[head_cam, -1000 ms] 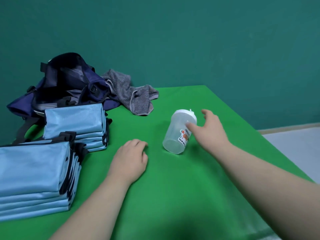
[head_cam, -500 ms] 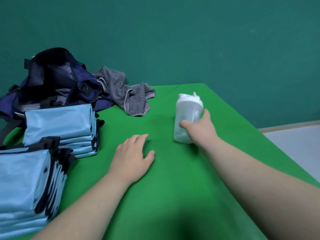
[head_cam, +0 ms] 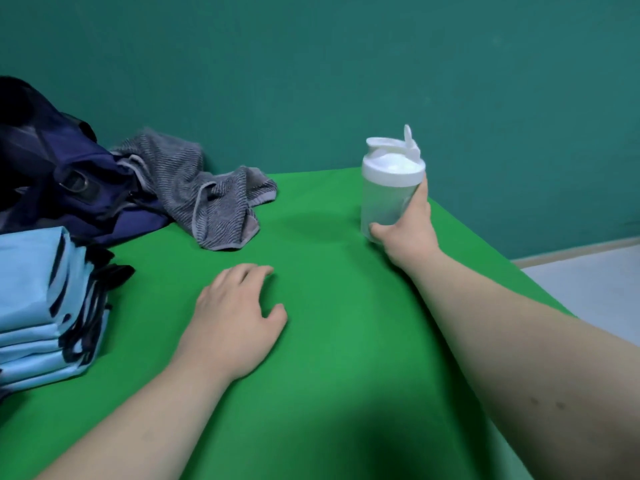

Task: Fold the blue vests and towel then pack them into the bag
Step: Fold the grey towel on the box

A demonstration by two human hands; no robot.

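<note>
A stack of folded light-blue vests (head_cam: 38,303) with black trim lies at the left edge of the green table (head_cam: 346,341). Behind it sits the dark navy bag (head_cam: 59,181), partly cut off by the frame. A crumpled grey striped towel (head_cam: 207,199) lies unfolded beside the bag. My left hand (head_cam: 235,320) rests flat on the table, fingers relaxed, holding nothing. My right hand (head_cam: 408,226) grips a translucent bottle (head_cam: 388,188) with a white flip lid, held upright near the table's far right corner.
The table's right edge runs diagonally behind my right forearm, with pale floor (head_cam: 595,289) beyond it. A teal wall (head_cam: 346,81) stands close behind the table's far edge.
The bottle lay tilted on its side under my right hand; now my right hand holds it upright, farther back and to the right. The view has shifted right. My left hand stayed on the table.
</note>
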